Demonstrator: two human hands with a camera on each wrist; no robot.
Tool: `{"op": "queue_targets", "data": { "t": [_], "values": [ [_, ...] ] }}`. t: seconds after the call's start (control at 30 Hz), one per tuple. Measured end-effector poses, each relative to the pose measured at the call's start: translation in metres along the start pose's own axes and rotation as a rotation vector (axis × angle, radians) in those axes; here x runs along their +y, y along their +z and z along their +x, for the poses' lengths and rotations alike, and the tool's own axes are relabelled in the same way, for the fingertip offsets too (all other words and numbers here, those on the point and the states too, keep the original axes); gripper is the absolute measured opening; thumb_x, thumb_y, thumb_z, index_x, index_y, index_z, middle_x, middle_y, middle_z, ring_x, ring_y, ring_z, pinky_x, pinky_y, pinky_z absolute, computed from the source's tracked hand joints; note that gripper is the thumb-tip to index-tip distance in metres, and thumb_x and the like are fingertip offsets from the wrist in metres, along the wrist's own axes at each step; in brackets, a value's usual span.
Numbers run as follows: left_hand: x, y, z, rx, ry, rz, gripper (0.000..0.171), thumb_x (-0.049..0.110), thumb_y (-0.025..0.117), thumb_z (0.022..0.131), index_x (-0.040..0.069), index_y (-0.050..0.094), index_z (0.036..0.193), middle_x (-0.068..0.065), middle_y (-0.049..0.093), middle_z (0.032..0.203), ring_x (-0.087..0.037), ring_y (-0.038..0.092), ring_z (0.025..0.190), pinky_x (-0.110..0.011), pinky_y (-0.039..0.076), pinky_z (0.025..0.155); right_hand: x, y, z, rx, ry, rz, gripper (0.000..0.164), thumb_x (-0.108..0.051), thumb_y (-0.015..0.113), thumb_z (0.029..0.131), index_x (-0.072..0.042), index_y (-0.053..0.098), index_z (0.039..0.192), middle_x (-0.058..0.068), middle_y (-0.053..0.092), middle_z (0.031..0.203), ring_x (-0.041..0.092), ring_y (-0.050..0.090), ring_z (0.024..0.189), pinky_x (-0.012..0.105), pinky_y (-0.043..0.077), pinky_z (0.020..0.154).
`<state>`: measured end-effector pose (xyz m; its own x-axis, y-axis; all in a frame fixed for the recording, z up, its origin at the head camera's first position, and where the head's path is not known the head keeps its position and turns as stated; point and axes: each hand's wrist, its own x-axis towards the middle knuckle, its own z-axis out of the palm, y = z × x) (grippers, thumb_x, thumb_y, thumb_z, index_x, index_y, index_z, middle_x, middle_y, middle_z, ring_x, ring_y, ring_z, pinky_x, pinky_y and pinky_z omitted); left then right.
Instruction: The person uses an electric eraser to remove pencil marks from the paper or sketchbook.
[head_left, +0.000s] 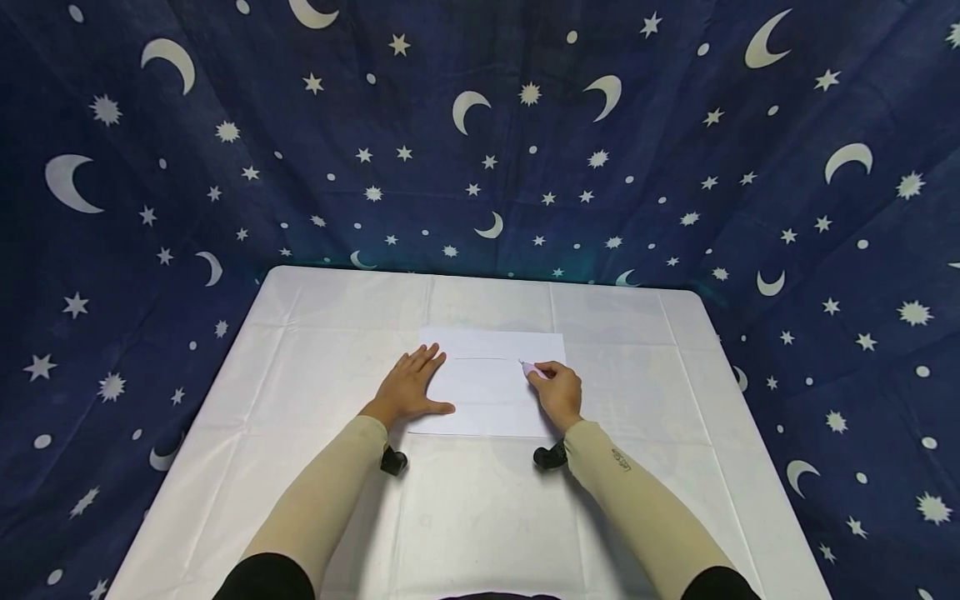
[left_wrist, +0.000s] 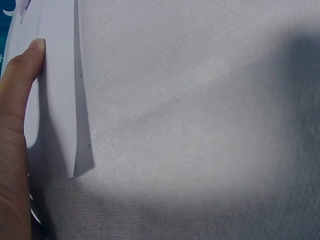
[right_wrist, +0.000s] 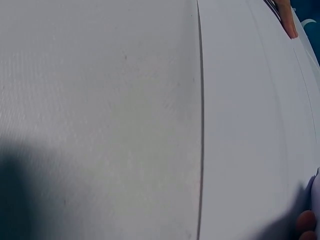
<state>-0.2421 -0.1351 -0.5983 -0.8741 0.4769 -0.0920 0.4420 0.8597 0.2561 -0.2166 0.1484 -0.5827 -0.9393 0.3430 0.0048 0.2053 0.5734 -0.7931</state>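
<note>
A white sheet of paper (head_left: 487, 417) lies on the table, with a thin dark line (head_left: 480, 359) across its upper part and a faint crease lower down. My left hand (head_left: 408, 387) rests on the paper's left side, fingers spread and thumb pointing right; its thumb (left_wrist: 22, 80) shows on the sheet in the left wrist view. At the paper's right side, my right hand (head_left: 558, 393) pinches a pale purple pen (head_left: 531, 368). The pen's tip points up and left, near the line's right end. Only the edge of the pen (right_wrist: 315, 200) and some fingertips show in the right wrist view.
A white cloth covers the table (head_left: 480, 517), which has rounded far corners. Dark blue curtains (head_left: 420, 108) with moons and stars stand behind it and on both sides. A black wrist device (head_left: 550, 457) sits beneath the right wrist, another (head_left: 393, 461) beneath the left.
</note>
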Motion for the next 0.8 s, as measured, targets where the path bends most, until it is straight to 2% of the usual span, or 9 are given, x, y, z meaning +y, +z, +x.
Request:
{"op": "queue_targets", "data": {
  "t": [0.27, 0.6, 0.8],
  "values": [
    [-0.001, 0.004, 0.001, 0.01, 0.001, -0.005, 0.109, 0.084, 0.044, 0.061, 0.02, 0.017, 0.145, 0.003, 0.005, 0.15, -0.016, 0.001, 0.136, -0.04, 0.002, 0.108, -0.006, 0.005, -0.003, -0.019, -0.006, -0.002, 0.018, -0.022, 0.071, 0.076, -0.013, 0.071, 0.092, 0.003, 0.067, 0.086, 0.019, 0.059, 0.083, 0.033, 0.045, 0.072],
    [-0.003, 0.005, 0.001, 0.003, -0.01, -0.004, 0.11, 0.085, 0.042, 0.06, 0.02, 0.017, 0.145, 0.003, 0.004, 0.15, -0.016, 0.001, 0.136, -0.039, 0.001, 0.108, 0.005, -0.01, 0.0, 0.034, -0.022, -0.022, 0.019, -0.022, 0.071, 0.076, -0.011, 0.071, 0.091, 0.004, 0.066, 0.082, 0.021, 0.059, 0.08, 0.034, 0.045, 0.069],
    [-0.001, 0.003, 0.001, -0.008, -0.003, 0.001, 0.11, 0.084, 0.043, 0.06, 0.02, 0.017, 0.145, 0.003, 0.004, 0.15, -0.016, 0.0, 0.136, -0.039, 0.0, 0.108, 0.004, -0.01, 0.0, 0.031, -0.007, -0.019, 0.019, -0.022, 0.071, 0.076, -0.011, 0.071, 0.091, 0.004, 0.066, 0.084, 0.021, 0.059, 0.081, 0.034, 0.045, 0.071]
  ]
}}
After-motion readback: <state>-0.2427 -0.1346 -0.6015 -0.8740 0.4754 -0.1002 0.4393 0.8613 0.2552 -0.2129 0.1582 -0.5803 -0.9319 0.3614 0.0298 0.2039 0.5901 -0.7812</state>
